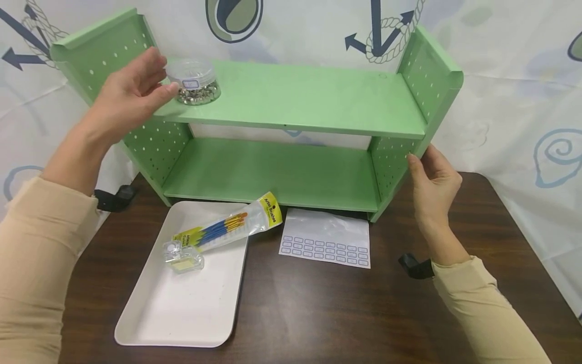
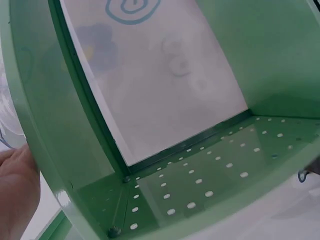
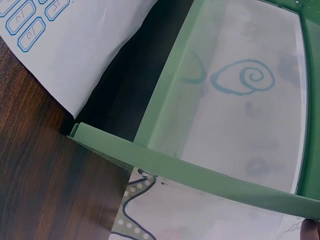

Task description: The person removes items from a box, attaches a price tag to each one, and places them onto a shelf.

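Observation:
On the upper board of a green two-tier shelf (image 1: 291,96) stands a clear round jar (image 1: 197,93). It has a small label and silvery bits inside. My left hand (image 1: 132,91) is at the jar's left side, thumb and fingers apart, the thumb tip by its wall; whether it touches is hard to tell. In the left wrist view, part of that hand (image 2: 20,187) shows beside the shelf edge. My right hand (image 1: 434,189) grips the shelf's right side panel (image 1: 397,162), thumb at the front edge. Only a fingertip (image 3: 310,229) appears in the right wrist view.
Left of centre on the dark wooden table (image 1: 309,313) lies a white tray (image 1: 182,308). It bears a packet of artist brushes (image 1: 227,227) and a small clear container (image 1: 184,258). A label sheet (image 1: 325,237) lies before the shelf. Behind hangs a patterned cloth (image 1: 514,91).

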{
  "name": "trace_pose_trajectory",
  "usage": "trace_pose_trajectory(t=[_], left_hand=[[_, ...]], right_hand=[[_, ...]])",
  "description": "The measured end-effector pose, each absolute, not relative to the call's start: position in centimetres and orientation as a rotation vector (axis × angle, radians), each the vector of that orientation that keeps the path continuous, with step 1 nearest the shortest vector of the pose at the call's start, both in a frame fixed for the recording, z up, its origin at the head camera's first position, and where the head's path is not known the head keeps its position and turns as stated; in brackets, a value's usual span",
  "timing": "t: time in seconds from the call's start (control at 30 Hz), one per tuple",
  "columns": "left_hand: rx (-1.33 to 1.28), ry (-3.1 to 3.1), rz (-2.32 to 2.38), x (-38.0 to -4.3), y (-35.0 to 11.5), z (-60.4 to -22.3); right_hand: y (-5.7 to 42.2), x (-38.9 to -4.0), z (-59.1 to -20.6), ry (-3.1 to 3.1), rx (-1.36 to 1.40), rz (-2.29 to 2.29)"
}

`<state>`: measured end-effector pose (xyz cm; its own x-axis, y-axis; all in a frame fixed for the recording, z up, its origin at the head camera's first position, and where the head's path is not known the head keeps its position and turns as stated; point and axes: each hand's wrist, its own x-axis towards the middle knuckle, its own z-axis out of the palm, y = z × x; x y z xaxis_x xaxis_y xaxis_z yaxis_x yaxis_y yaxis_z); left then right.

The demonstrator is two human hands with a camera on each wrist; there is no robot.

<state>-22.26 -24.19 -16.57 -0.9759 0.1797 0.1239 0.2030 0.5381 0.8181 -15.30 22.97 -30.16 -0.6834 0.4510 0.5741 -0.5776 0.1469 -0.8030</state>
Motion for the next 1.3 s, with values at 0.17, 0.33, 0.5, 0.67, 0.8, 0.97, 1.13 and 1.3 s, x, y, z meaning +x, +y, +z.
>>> trace_pose_trajectory(t=[0.17,0.33,0.5,0.67,0.8,0.97,1.13,1.3], left_hand=[[-0.323,-2.419,-1.602,-20.6,-24.9,-18.0],[-0.414,-2.064,-1.869,-18.4,-25.7,-20.6],[-0.466,-1.726,-2.013,-15.9,-25.8,-23.1],[-0.377,-1.792,-2.035,-14.4,-26.6,-25.4],[-0.288,-2.005,-2.017,-13.9,-28.2,-28.8],[-0.151,-2.385,-1.807,-14.0,-30.0,-32.6],[-0.053,-2.735,-1.522,-14.1,-30.7,-34.6],[0.028,-2.950,-1.380,-14.1,-30.5,-35.6]], right_hand=[[22.9,-15.2,-30.2,-1.616,0.132,1.679],[22.9,-15.2,-30.2,-1.629,0.120,1.651],[22.8,-15.0,-29.9,-1.567,0.136,1.688],[22.9,-14.5,-29.7,-1.444,0.106,1.752],[22.7,-13.7,-29.5,-1.350,0.070,1.782],[21.5,-12.8,-28.6,-1.204,0.118,1.753],[19.5,-11.6,-27.5,-1.115,0.189,1.768],[17.4,-11.1,-27.7,-1.103,0.310,1.847]])
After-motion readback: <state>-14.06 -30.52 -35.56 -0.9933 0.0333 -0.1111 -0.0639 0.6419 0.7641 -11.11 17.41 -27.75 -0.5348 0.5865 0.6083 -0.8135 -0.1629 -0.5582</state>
